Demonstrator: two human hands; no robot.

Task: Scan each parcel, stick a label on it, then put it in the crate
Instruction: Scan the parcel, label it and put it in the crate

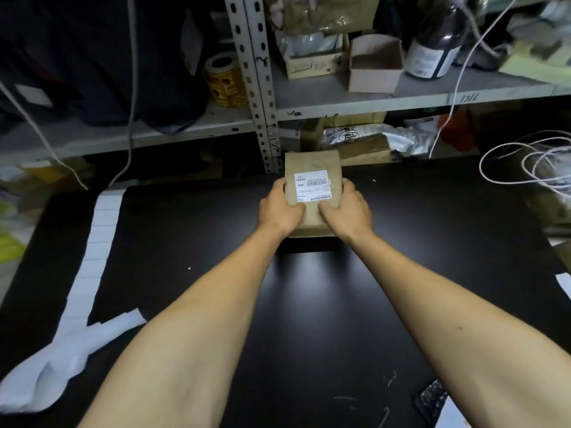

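Both the left hand (279, 208) and right hand (347, 208) are gripping a labelled brown parcel (312, 168) at the desk's (309, 304) far side; pressing thumbs could be creasing its label (312, 184).

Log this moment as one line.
parcel: labelled, on black table | left hand: grips parcel | right hand: grips parcel | crate: unseen

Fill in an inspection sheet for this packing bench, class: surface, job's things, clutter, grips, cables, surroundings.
Surface: black table, glossy, bearing the parcel.
Job's things: brown parcel with white label on top; no crate or scanner seen.
Clutter: white backing strip along the table's left side.
Grips: left hand and right hand hold the parcel's sides, thumbs on top.
Cables: white coil at right.
Surroundings: metal shelving with boxes, dark bottle, sticker roll.
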